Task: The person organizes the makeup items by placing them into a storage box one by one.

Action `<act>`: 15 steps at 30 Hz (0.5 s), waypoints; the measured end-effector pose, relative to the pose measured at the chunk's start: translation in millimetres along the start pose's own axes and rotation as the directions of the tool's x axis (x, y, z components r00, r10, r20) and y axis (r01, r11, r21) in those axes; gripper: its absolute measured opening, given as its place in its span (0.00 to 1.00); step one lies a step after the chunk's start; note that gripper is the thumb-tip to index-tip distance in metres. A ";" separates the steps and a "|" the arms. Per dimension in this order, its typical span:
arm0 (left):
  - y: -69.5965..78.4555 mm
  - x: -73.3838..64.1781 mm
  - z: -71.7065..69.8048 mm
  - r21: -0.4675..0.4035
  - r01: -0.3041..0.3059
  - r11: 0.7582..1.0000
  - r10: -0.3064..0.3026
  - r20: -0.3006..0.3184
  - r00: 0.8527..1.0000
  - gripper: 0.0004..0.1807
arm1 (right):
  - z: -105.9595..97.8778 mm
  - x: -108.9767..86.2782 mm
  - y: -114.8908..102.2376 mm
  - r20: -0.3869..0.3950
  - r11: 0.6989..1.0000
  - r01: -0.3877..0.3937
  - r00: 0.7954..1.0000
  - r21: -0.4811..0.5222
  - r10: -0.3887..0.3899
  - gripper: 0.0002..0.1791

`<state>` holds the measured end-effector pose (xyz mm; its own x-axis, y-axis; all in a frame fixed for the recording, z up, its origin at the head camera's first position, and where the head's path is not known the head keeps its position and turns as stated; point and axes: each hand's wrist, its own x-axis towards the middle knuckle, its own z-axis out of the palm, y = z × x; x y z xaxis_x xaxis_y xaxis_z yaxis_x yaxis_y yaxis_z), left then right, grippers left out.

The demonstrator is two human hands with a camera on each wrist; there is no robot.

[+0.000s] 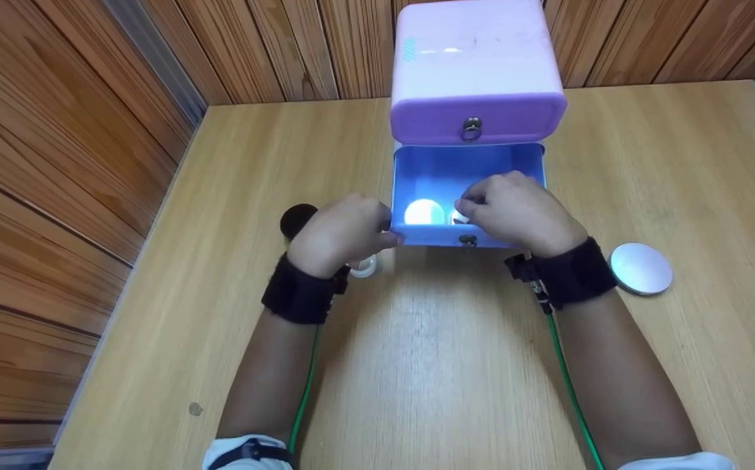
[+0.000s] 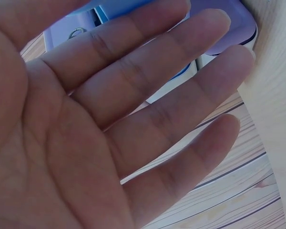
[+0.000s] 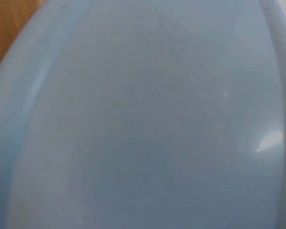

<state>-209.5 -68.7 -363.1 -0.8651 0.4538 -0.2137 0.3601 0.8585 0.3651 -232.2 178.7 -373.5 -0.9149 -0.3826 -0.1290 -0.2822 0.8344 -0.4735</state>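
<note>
A pink and purple drawer box [image 1: 479, 59] stands at the back of the table, its blue lower drawer [image 1: 462, 160] pulled out. Inside the drawer lies a bright white disc [image 1: 424, 212]. My right hand [image 1: 528, 212] reaches over the drawer front and pinches a small whitish round thing [image 1: 460, 216], mostly hidden by the fingers. The drawer's pale blue front [image 3: 148, 114] fills the right wrist view. At the drawer's left front corner is my left hand [image 1: 345, 232], touching it near the thumb; its fingers [image 2: 157, 114] look extended in the left wrist view.
A black disc [image 1: 298, 220] lies left of the left hand, and a small clear round piece [image 1: 363, 266] shows partly beneath that hand. A silvery round lid or tin [image 1: 641, 268] rests to the right of the right wrist. Wood-panelled walls [image 1: 273, 52] border the table.
</note>
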 end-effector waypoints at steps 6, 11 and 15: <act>-1.1 0.4 2.0 -0.016 0.001 1.000 0.000 0.009 1.000 0.15 | -4.3 -4.0 2.7 0.016 0.998 0.037 0.999 -0.049 -0.036 0.27; -3.8 0.5 3.5 -0.033 0.000 0.999 0.001 0.022 1.000 0.11 | -25.1 -17.9 8.8 -0.003 0.999 0.039 0.999 -0.030 -0.039 0.33; -11.5 7.2 3.9 -0.100 0.066 0.993 -0.055 0.114 0.992 0.14 | -45.6 -35.6 13.8 -0.149 0.997 0.078 0.986 -0.013 -0.079 0.31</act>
<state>-218.5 -74.4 -372.4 -0.8382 0.4304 -0.3350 0.2653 0.8584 0.4390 -216.7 221.9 -335.7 -0.9224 -0.3843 0.0400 -0.3567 0.8071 -0.4705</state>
